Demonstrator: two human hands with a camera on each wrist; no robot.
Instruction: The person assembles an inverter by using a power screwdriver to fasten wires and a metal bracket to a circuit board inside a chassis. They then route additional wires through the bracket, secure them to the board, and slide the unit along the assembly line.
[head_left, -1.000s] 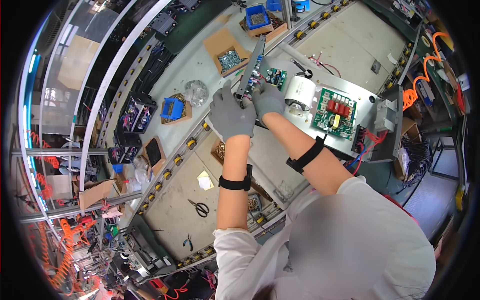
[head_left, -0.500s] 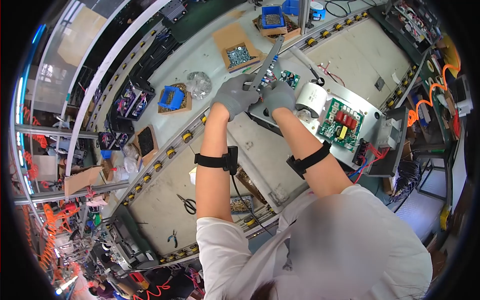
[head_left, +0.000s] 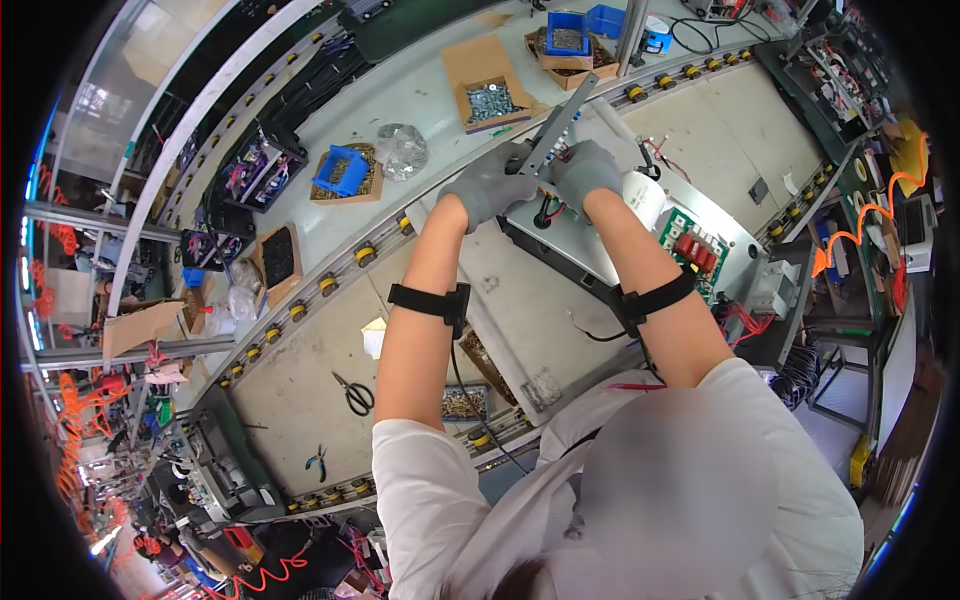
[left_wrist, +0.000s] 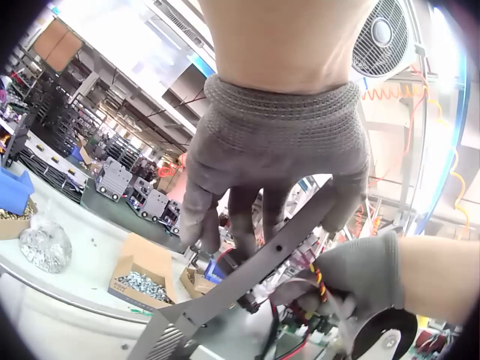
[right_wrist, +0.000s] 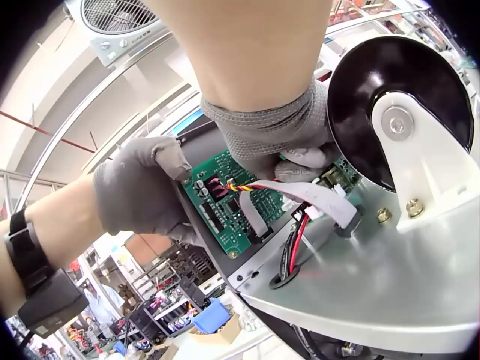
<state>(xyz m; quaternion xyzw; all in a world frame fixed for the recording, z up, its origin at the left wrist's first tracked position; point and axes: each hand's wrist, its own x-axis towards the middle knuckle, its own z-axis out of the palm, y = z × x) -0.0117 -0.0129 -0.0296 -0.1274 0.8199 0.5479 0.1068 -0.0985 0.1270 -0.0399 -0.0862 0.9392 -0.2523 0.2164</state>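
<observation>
A dark metal panel (head_left: 552,135) stands tilted at the end of a metal base plate (right_wrist: 390,277). My left hand (head_left: 490,185) grips its edge, thumb on the board side and fingers behind, as the right wrist view shows (right_wrist: 139,184). On the panel's inner face is a green circuit board (right_wrist: 217,206) with a grey ribbon cable (right_wrist: 319,199) and a red-yellow-black twisted wire. My right hand (head_left: 585,172) is bent in among the connectors beside the board (right_wrist: 281,142); what its fingertips touch is hidden. A white cylinder (head_left: 643,200) stands right of it.
Farther right on the base plate lies another green board (head_left: 695,250). Behind are an open box of screws (head_left: 490,100), a plastic bag (head_left: 400,150) and a blue bin (head_left: 342,172). Scissors (head_left: 355,393) and pliers (head_left: 317,463) lie at the lower left. Roller rails edge the table.
The head view has shifted, and the panel slants more to the right in it. My left hand has moved from the panel's near end farther up its edge. My right hand stays among the connectors.
</observation>
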